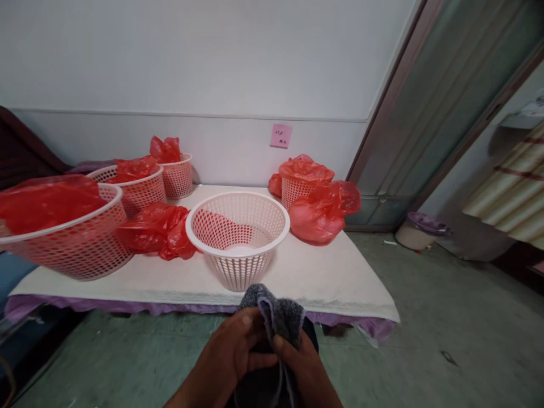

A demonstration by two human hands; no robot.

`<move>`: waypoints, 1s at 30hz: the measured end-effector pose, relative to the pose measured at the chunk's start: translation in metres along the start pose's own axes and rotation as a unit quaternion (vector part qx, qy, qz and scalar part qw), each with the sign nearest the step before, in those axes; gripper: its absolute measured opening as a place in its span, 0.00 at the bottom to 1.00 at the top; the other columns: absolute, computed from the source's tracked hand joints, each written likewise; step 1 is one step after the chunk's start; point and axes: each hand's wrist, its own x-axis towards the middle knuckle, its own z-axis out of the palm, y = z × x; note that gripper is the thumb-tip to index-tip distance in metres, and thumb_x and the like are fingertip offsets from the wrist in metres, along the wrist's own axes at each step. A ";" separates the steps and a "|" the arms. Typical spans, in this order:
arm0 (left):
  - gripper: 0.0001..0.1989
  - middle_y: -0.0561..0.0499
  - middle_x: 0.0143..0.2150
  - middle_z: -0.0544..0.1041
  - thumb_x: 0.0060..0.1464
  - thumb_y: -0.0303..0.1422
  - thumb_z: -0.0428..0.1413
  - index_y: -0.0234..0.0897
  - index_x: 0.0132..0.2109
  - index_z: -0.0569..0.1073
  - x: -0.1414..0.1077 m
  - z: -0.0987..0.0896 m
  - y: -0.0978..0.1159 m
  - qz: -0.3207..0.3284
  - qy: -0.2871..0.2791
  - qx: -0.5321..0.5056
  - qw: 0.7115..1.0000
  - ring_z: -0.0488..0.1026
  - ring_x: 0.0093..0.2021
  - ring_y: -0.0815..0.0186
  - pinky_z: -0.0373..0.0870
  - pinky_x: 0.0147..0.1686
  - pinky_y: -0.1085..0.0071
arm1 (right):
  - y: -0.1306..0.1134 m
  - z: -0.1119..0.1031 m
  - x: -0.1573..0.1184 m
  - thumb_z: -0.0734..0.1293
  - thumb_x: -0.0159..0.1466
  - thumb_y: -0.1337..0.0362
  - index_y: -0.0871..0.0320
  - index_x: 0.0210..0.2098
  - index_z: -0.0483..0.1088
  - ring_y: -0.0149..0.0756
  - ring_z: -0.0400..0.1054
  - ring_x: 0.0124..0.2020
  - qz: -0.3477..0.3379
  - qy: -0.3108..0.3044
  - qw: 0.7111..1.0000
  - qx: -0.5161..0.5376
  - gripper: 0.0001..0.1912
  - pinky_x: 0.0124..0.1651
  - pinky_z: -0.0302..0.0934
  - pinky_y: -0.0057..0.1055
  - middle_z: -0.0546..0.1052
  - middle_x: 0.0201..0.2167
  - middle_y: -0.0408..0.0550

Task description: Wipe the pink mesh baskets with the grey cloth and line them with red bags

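A dark grey, fuzzy fabric piece [291,317] with a pale lilac edge is bunched between my two hands, in front of the table's near edge. My left hand [238,348] pinches its left side, fingers curled behind the fold. On the right, my right hand [304,360] grips it with the thumb pressed on the front. Pale strips of the fabric hang down between the hands; its full shape is hidden. Just beyond my hands stands a pink plastic basket [242,272] with lattice walls, upright on the white-covered table [340,283].
To the left, a large basket [85,255] and two smaller ones hold red plastic bags. A red bag [159,229] lies beside the middle basket. At right are another bagged basket [293,190] and a full red bag [321,218]. A bin [419,232] stands on the floor.
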 end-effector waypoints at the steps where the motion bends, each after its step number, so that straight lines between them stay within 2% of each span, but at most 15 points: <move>1: 0.17 0.39 0.56 0.73 0.62 0.34 0.45 0.35 0.49 0.75 -0.001 0.000 -0.001 -0.001 0.002 0.000 1.000 0.68 0.56 0.51 0.71 0.45 0.59 | 0.000 0.001 0.000 0.76 0.50 0.59 0.58 0.43 0.74 0.50 0.69 0.50 0.014 0.013 1.000 -0.005 0.22 0.51 0.62 0.43 0.78 0.44 0.52; 5: 0.13 0.40 0.53 0.75 0.58 0.31 0.50 0.36 0.46 0.76 -0.002 -0.010 -0.004 0.018 0.039 0.013 0.999 0.70 0.55 0.52 0.71 0.44 0.61 | -0.003 0.004 -0.001 0.76 0.50 0.59 0.58 0.43 0.73 0.46 0.72 0.46 0.049 0.053 0.997 0.040 0.22 0.50 0.63 0.40 0.80 0.40 0.49; 7: 0.11 0.42 0.49 0.77 0.56 0.33 0.53 0.38 0.44 0.77 -0.004 -0.017 -0.004 0.031 0.089 0.070 0.993 0.72 0.51 0.54 0.72 0.40 0.63 | -0.004 0.004 -0.001 0.75 0.51 0.58 0.57 0.42 0.73 0.44 0.74 0.41 0.059 0.068 0.994 0.062 0.21 0.47 0.65 0.39 0.80 0.36 0.47; 10: 0.09 0.45 0.41 0.77 0.52 0.36 0.57 0.39 0.39 0.77 -0.009 -0.024 -0.005 0.050 0.160 0.188 0.968 0.73 0.43 0.58 0.72 0.35 0.66 | -0.006 0.004 0.001 0.73 0.54 0.55 0.56 0.42 0.72 0.41 0.74 0.32 0.052 0.087 0.991 0.082 0.19 0.38 0.66 0.36 0.80 0.32 0.45; 12: 0.09 0.47 0.38 0.77 0.52 0.37 0.58 0.39 0.39 0.76 -0.012 -0.023 -0.009 0.056 0.151 0.254 0.954 0.73 0.40 0.59 0.71 0.36 0.67 | -0.006 0.006 0.002 0.72 0.55 0.55 0.55 0.42 0.71 0.37 0.73 0.28 0.034 0.098 0.991 0.079 0.17 0.32 0.65 0.31 0.79 0.31 0.43; 15: 0.14 0.46 0.42 0.75 0.49 0.36 0.60 0.40 0.44 0.74 -0.015 -0.019 -0.021 0.077 0.082 0.372 0.921 0.72 0.41 0.58 0.69 0.41 0.64 | -0.005 0.012 0.004 0.73 0.55 0.55 0.55 0.39 0.72 0.32 0.70 0.24 0.020 0.104 0.992 0.067 0.15 0.25 0.62 0.26 0.78 0.26 0.40; 18: 0.23 0.42 0.49 0.71 0.42 0.30 0.64 0.38 0.49 0.72 -0.013 -0.021 -0.038 0.132 0.080 0.484 0.861 0.69 0.49 0.53 0.66 0.50 0.60 | -0.003 0.017 0.005 0.74 0.53 0.56 0.55 0.37 0.73 0.33 0.71 0.27 0.021 0.098 0.992 0.082 0.15 0.29 0.64 0.26 0.78 0.27 0.41; 21: 0.25 0.42 0.52 0.69 0.44 0.23 0.58 0.38 0.53 0.69 -0.009 -0.030 -0.054 0.186 0.088 0.522 0.828 0.65 0.55 0.54 0.61 0.56 0.59 | -0.002 0.016 0.008 0.75 0.51 0.57 0.55 0.38 0.73 0.34 0.72 0.29 0.027 0.101 0.988 0.113 0.17 0.33 0.66 0.28 0.79 0.29 0.41; 23: 0.27 0.44 0.54 0.67 0.47 0.20 0.52 0.42 0.56 0.66 -0.009 -0.035 -0.059 0.211 0.068 0.523 0.823 0.64 0.57 0.57 0.60 0.57 0.59 | -0.002 0.013 0.010 0.75 0.51 0.57 0.54 0.38 0.73 0.33 0.72 0.27 0.033 0.117 0.985 0.123 0.17 0.34 0.67 0.29 0.79 0.27 0.40; 25: 0.26 0.47 0.54 0.68 0.51 0.20 0.48 0.45 0.56 0.65 -0.010 -0.037 -0.058 0.212 0.063 0.512 0.830 0.65 0.56 0.60 0.61 0.56 0.62 | -0.002 0.008 0.014 0.75 0.50 0.57 0.55 0.37 0.73 0.34 0.72 0.27 0.048 0.139 0.980 0.134 0.17 0.35 0.68 0.32 0.79 0.28 0.41; 28: 0.15 0.50 0.47 0.72 0.58 0.26 0.46 0.45 0.49 0.69 -0.012 -0.038 -0.050 0.186 0.087 0.493 0.845 0.70 0.48 0.64 0.66 0.49 0.67 | 0.000 0.002 0.019 0.76 0.49 0.58 0.58 0.37 0.73 0.40 0.75 0.33 0.071 0.155 0.970 0.173 0.18 0.40 0.68 0.37 0.81 0.33 0.46; 30: 0.10 0.51 0.40 0.73 0.61 0.31 0.45 0.43 0.43 0.70 -0.013 -0.039 -0.045 0.170 0.096 0.497 0.846 0.72 0.41 0.65 0.68 0.43 0.69 | 0.002 0.001 0.021 0.75 0.49 0.59 0.59 0.38 0.74 0.42 0.75 0.36 0.078 0.148 0.967 0.190 0.18 0.44 0.68 0.40 0.81 0.34 0.48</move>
